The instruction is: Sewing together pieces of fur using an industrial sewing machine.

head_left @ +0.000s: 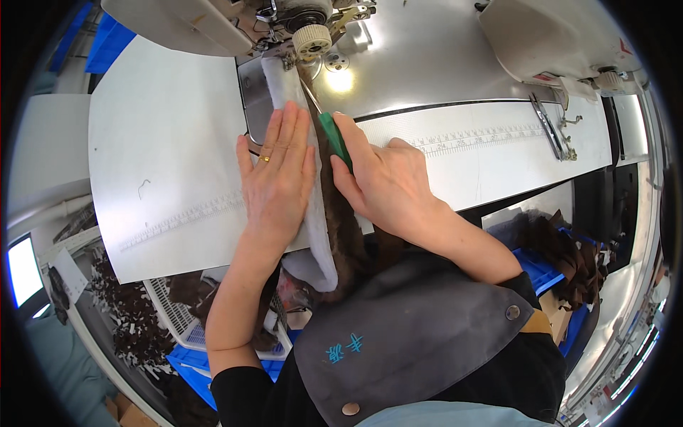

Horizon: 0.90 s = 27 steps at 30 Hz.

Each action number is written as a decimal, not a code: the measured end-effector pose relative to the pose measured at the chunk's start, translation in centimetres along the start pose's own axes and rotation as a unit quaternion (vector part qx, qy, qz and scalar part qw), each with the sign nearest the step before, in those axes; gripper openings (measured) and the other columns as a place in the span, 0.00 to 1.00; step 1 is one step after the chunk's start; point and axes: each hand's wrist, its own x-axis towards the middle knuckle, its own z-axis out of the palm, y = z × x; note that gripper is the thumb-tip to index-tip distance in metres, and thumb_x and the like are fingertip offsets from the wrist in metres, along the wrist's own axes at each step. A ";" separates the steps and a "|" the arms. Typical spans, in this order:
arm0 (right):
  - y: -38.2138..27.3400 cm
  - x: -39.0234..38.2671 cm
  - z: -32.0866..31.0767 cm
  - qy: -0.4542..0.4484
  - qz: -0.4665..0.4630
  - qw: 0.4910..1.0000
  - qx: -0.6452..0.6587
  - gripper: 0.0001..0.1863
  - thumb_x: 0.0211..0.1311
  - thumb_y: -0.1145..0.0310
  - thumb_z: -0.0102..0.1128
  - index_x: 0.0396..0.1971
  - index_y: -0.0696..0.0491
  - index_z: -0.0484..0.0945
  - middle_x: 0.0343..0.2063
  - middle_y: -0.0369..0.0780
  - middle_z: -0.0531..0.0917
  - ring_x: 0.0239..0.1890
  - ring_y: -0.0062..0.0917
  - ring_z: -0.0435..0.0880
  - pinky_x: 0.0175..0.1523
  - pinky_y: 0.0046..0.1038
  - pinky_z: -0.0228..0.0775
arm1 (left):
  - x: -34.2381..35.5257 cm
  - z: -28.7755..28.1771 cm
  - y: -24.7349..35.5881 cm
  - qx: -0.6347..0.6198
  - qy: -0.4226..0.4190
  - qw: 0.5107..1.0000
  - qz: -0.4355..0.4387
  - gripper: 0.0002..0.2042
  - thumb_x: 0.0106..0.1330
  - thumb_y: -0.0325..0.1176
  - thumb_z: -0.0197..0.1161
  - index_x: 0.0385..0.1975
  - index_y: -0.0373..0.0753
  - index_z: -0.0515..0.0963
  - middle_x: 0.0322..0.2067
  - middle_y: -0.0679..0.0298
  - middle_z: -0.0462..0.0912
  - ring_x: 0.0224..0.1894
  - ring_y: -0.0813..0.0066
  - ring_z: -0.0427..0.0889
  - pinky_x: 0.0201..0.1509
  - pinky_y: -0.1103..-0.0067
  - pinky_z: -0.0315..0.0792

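Fabric point(318, 238) lies beneath the flat, outstretched left hand point(279, 178) and beside the right hand point(391, 181), which is clamped on a green-handled tool point(333, 135)

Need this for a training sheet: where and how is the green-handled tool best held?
Probably by its green handle, coming from the right: it is thicker than the metal shaft, which points toward the sewing machine. The left hand, flat on the white strip, takes up the other side.
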 end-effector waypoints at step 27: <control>2.8 1.9 -1.0 -0.053 -0.006 0.998 0.025 0.22 0.53 0.67 0.58 0.48 0.58 0.71 0.09 0.40 0.73 0.12 0.37 0.70 0.27 0.30 0.63 | 0.0 -0.1 0.0 0.005 -0.009 1.000 -0.002 0.21 0.63 0.31 0.57 0.58 0.42 0.69 0.61 0.65 0.68 0.62 0.74 0.68 0.65 0.59 0.51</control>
